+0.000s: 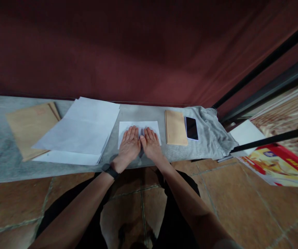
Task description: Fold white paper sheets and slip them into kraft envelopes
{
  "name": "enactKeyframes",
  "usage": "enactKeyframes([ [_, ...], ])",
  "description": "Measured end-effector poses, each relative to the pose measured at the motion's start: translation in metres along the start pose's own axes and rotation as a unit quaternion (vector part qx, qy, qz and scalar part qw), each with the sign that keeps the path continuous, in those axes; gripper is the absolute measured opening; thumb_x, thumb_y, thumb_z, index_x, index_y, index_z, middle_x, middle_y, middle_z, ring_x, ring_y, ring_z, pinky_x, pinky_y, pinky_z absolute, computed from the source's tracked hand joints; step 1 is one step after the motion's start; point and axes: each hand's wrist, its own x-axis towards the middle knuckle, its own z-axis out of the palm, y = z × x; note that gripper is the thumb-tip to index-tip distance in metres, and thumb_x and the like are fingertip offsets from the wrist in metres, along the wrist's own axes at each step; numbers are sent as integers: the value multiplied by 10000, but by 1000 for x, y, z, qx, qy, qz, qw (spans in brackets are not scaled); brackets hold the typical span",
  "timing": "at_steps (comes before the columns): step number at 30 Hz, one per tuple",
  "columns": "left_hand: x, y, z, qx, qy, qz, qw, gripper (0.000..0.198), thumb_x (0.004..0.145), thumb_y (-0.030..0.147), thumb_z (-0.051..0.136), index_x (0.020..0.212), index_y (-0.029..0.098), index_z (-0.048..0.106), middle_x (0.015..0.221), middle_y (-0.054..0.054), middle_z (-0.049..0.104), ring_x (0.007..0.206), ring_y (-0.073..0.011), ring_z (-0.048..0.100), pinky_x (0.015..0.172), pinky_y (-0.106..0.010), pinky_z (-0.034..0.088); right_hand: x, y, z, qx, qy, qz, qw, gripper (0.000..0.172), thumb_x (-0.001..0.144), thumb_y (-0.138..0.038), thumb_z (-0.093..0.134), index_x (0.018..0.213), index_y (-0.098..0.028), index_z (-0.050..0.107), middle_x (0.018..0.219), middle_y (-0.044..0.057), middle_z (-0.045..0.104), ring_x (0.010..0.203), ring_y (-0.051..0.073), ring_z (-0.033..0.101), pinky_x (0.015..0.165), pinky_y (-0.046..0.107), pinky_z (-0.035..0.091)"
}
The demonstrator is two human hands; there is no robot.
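A small white sheet of paper [138,123], perhaps folded, lies on the grey cloth in front of me. My left hand [130,142] rests palm down on its left half, fingers stretched out and pointing away from me. On the right half my right hand [151,141] lies flat in the same way, its thumb close to the left hand. Both hands press on the paper without gripping it. Much of the sheet is hidden beneath them. A watch with a dark band [110,171] is on my left wrist.
Large white sheets [84,128] lie at left, partly over brown envelopes [32,124]. To the right are a stack of brown envelopes [176,128] and a phone [192,128]. Grey cloth [208,138] covers the narrow bench. A dark red wall [138,52] stands behind; a colourful box [281,164] sits lower right.
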Motion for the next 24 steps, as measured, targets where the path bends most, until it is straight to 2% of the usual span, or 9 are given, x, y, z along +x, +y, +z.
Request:
enactKeyframes([
  [4, 3, 0, 5, -2, -10, 1, 1000, 613, 1018, 222, 263, 1594, 32, 355, 1680, -188, 343, 1604, -270, 212, 1299, -485, 216, 3, -1, 0, -13, -18, -3, 1000, 595, 1123, -432, 240, 1600, -115, 401, 1706, 122, 292, 1600, 261, 246, 1315, 473, 184],
  [7, 4, -1, 6, 3, -10, -4, 1000, 615, 1022, 232, 251, 1588, 14, 359, 1686, -191, 328, 1601, -275, 223, 1304, -470, 199, 5, 0, 0, -27, -15, -2, 1000, 593, 1122, -436, 271, 1603, -112, 395, 1703, 131, 288, 1597, 276, 256, 1317, 477, 177],
  [12, 7, -4, 7, 15, -8, -30, 999, 639, 1040, 303, 255, 1587, -16, 343, 1697, -209, 288, 1603, -292, 209, 1311, -463, 182, 7, 6, 2, -56, 14, 17, 998, 606, 1119, -439, 293, 1611, -92, 370, 1698, 145, 279, 1589, 286, 278, 1308, 476, 198],
  [16, 9, -10, 7, 23, -1, -48, 999, 664, 1051, 351, 248, 1596, -22, 317, 1702, -216, 265, 1603, -299, 205, 1313, -458, 179, 7, 12, 4, -79, 46, 45, 995, 666, 1113, -465, 317, 1609, -22, 334, 1687, 196, 277, 1579, 312, 298, 1296, 480, 227],
  [20, 11, -17, 5, 21, 10, -77, 997, 666, 1050, 362, 257, 1602, -4, 316, 1696, -210, 283, 1601, -297, 215, 1305, -470, 200, 7, 17, 5, -86, 72, 62, 992, 716, 1105, -473, 332, 1594, 50, 318, 1665, 262, 289, 1564, 354, 319, 1271, 503, 275],
  [24, 15, -22, 4, 9, 31, -105, 994, 666, 1046, 376, 262, 1586, -2, 356, 1677, -226, 315, 1591, -309, 253, 1288, -504, 242, 8, 23, 5, -77, 93, 81, 989, 725, 1103, -480, 303, 1585, 60, 334, 1641, 293, 332, 1537, 381, 365, 1241, 547, 318],
])
